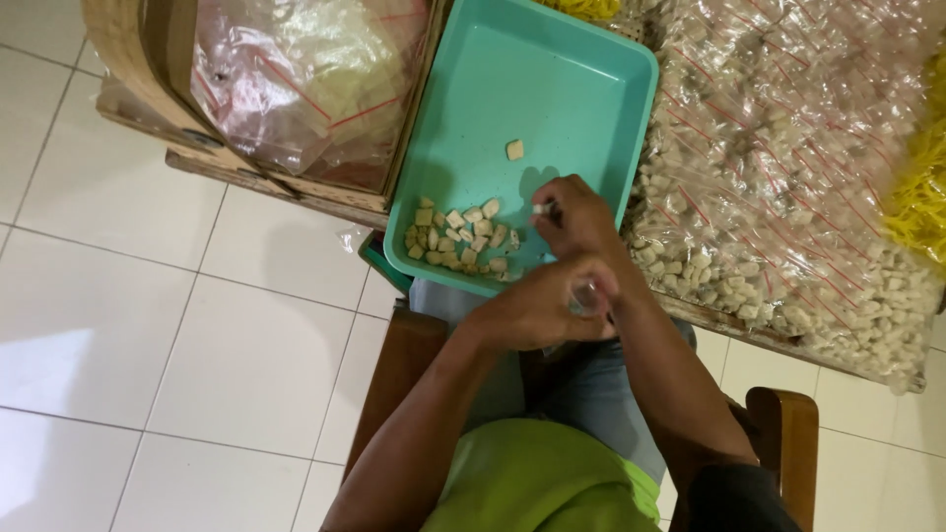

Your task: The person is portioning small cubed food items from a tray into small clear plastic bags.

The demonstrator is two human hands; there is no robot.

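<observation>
Floor: I see pale square tiles [148,325] filling the left side of the view, with grey grout lines.
Packed bags: a big heap of small clear bags with red strips [788,167], filled with pale cube pieces, covers the right side; it lies just beside the tray's right wall, close to my right hand.
Cardboard box: a brown box [128,69] at upper left holds a loose bundle of empty clear bags [296,69]; its edge butts against the tray's left wall.
Tray: a teal plastic tray [552,79] sits between box and heap, its near corner over my lap.
Chair: brown wooden arms [788,433] show on either side of my legs.
Yellow bands: a bunch of yellow strands [921,197] lies at the far right edge, on the heap.
Cube pile: pale cubes [458,236] are gathered in the tray's near left corner; one lone cube [514,150] lies apart, mid-tray.
Right hand: my right hand [576,222] is over the tray's near edge, fingertips pinched on one small pale cube [540,208].
Left hand: my left hand [542,305] is curled just below the right, touching it; it seems to grip something clear, which I cannot make out.
</observation>
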